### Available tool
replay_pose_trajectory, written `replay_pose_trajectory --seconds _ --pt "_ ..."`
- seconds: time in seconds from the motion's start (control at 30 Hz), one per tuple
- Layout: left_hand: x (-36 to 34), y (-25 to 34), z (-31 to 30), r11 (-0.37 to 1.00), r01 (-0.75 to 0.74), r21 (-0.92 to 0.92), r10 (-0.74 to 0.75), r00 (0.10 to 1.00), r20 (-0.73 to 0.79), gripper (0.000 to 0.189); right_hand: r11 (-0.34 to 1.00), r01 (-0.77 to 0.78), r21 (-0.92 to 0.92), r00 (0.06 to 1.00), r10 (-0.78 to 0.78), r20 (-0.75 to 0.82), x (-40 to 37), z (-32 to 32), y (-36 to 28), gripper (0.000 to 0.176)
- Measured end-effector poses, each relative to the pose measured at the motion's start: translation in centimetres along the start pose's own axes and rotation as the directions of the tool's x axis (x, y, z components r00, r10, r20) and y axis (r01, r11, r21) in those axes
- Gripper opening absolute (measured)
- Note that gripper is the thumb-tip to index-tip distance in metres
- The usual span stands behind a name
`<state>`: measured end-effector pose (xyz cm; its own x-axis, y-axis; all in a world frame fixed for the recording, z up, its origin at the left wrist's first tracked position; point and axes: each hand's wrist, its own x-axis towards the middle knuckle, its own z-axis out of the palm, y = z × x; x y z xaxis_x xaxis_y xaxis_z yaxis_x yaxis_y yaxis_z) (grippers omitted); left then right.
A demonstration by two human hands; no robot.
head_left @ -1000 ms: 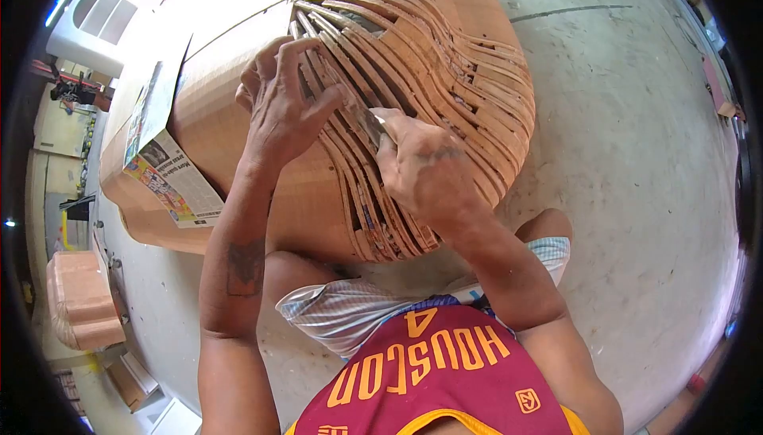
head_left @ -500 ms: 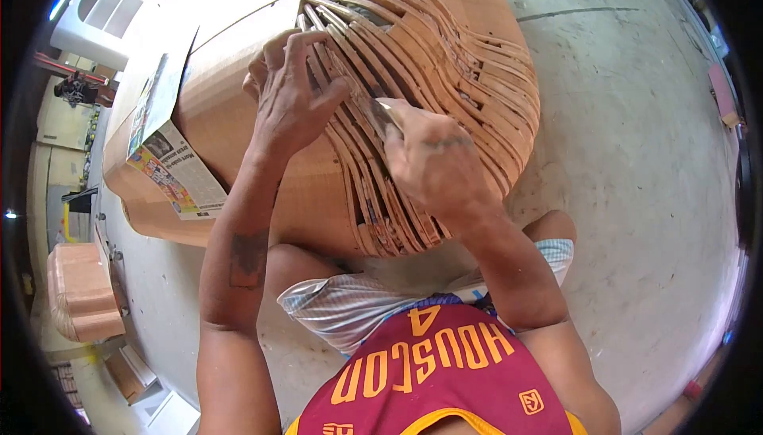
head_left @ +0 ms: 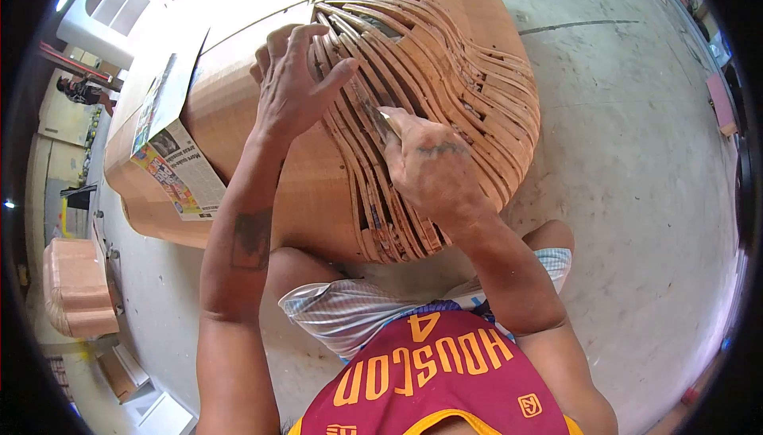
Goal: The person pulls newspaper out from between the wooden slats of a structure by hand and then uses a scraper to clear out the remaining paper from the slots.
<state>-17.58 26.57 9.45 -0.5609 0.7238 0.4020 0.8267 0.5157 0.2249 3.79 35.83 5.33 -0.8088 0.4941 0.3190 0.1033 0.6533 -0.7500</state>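
A large rounded form of layered brown cardboard (head_left: 262,101) stands on the concrete floor before me. Its near end is cut into many curved cardboard strips (head_left: 461,85) with gaps between them. My left hand (head_left: 294,85) rests flat on the strips near the top, fingers spread and thumb out. My right hand (head_left: 425,168) is closed around a small metal blade tool (head_left: 385,123), whose tip sits in a gap between strips just below my left thumb.
A sheet of newspaper (head_left: 171,157) lies on the form's left side. A smaller cardboard form (head_left: 75,288) stands at the far left, with boxes (head_left: 119,371) below it. Bare concrete floor (head_left: 636,165) lies to the right. My knees are against the form's base.
My left hand has slid up and right along the strips and opened its fingers wider. My right hand with the tool has shifted slightly right and stays in the gap.
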Motion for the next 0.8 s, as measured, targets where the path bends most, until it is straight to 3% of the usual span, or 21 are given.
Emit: replay_pose_trajectory --seconds 0.1,0.2,0.33,0.47,0.63,0.73,0.8 --pt "0.2 -1.3 1.4 0.962 -0.21 0.173 0.232 0.966 -0.115 0.058 0.997 0.037 -0.071 0.999 -0.038 -0.006 -0.1 -1.0 -0.5 0.03" --pt "0.9 -2.2 1.7 0.979 -0.195 0.061 0.198 0.979 -0.05 0.059 0.998 0.038 0.045 0.998 -0.035 -0.059 0.5 -3.7 -2.3 0.028" --pt "1.3 -2.8 0.8 0.979 -0.202 0.002 0.202 0.979 0.003 0.055 0.994 0.105 0.03 0.99 -0.101 -0.095 1.6 -4.5 -3.6 0.028" --pt "1.7 -3.2 0.3 0.981 -0.194 0.0 0.194 0.981 0.033 0.053 0.998 -0.02 -0.053 0.999 0.023 0.042 3.5 -2.6 -3.7 0.028" --pt "2.6 -2.9 0.0 0.986 -0.161 0.052 0.159 0.986 0.04 0.049 1.0 -0.021 -0.019 1.0 0.021 -0.016 3.8 -4.4 -5.1 0.029" --pt "3.0 -3.5 0.5 0.991 -0.124 -0.044 0.125 0.992 0.026 0.039 0.995 -0.037 -0.094 0.999 0.039 0.02 5.4 -2.9 -4.5 0.03" --pt "3.4 -5.2 1.7 0.972 -0.233 -0.04 0.233 0.972 0.006 0.034 0.988 -0.05 -0.147 0.998 0.056 0.034 5.8 -2.6 -4.4 0.032"
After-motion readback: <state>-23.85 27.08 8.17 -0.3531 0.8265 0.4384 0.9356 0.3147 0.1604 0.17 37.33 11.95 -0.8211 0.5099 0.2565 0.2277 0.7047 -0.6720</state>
